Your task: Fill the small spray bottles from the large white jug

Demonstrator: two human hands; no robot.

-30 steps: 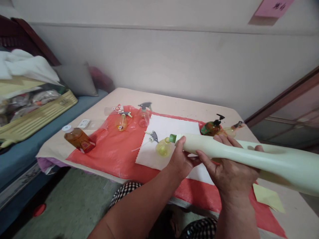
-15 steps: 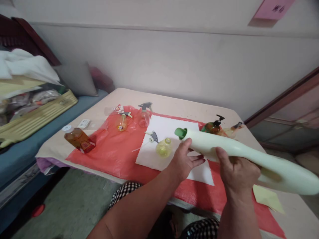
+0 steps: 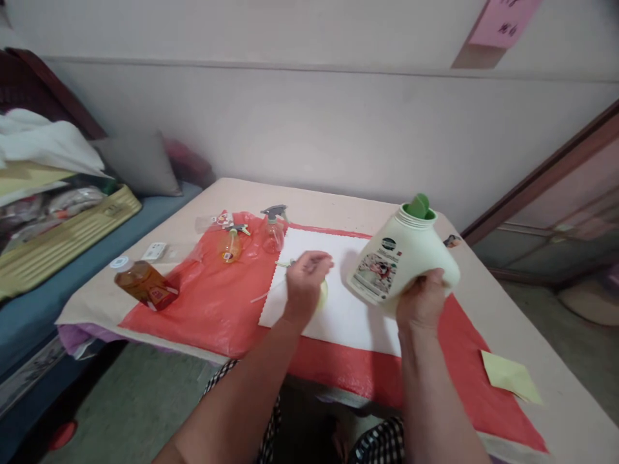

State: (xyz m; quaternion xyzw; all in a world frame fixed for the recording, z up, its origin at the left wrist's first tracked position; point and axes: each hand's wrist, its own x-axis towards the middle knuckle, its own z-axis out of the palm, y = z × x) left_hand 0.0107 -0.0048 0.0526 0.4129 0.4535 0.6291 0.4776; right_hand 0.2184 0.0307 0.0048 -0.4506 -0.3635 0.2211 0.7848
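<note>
My right hand (image 3: 422,299) grips a pale green detergent jug (image 3: 411,248) by its handle. The jug is uncapped and slightly tilted, its green pouring spout (image 3: 418,206) pointing upward and its label facing left. My left hand (image 3: 308,277) hovers over the white sheet (image 3: 351,328) with curled fingers; whatever they hold, if anything, is hidden. Behind that hand, a small yellow bottle (image 3: 323,295) is mostly covered. A loose spray head (image 3: 283,263) beside it is largely hidden too.
A red plastic sheet (image 3: 207,309) covers much of the table. On the left are an amber liquid bottle (image 3: 145,283), a yellow spray bottle (image 3: 232,248), a clear spray bottle (image 3: 273,237) and a small white box (image 3: 155,251). Yellow paper (image 3: 512,376) lies at right.
The jug has turned from lying sideways to nearly upright, its spout swinging up and to the right. My left hand has left the jug's neck, moved left and curled its fingers.
</note>
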